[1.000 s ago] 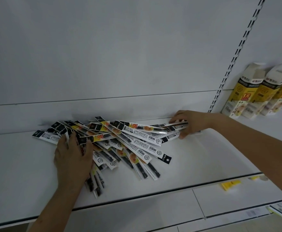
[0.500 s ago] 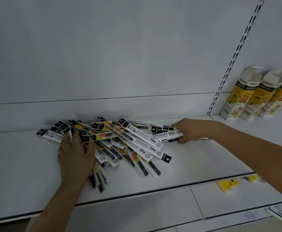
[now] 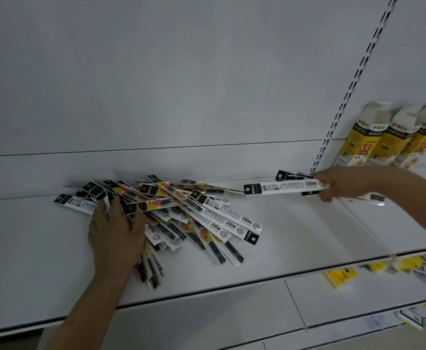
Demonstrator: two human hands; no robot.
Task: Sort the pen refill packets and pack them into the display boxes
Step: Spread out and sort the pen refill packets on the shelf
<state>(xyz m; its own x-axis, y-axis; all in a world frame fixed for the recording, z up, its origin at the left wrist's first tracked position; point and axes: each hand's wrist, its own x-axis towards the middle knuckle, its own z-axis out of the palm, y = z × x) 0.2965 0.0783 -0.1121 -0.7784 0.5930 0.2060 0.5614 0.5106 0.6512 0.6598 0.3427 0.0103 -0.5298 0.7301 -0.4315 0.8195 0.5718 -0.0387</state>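
Observation:
A loose pile of pen refill packets (image 3: pixel 181 213), long white and black strips with some yellow labels, lies spread on the white shelf (image 3: pixel 295 238). My left hand (image 3: pixel 117 233) rests flat on the pile's left part, fingers spread over the packets. My right hand (image 3: pixel 338 183) holds a small bunch of packets (image 3: pixel 285 189) lifted off to the right of the pile, their black tops pointing left. Three yellow and white display boxes (image 3: pixel 386 140) stand leaning against the back wall at the far right.
A slotted upright rail (image 3: pixel 343 104) runs up the back panel between the two shelf bays. Yellow price tags (image 3: pixel 340 275) sit on the lower shelf edge at the right. The white back wall rises right behind the pile.
My right hand has closed on a few packets at the pile's right end and pulled them away to the right. My left hand stays pressed on the pile.

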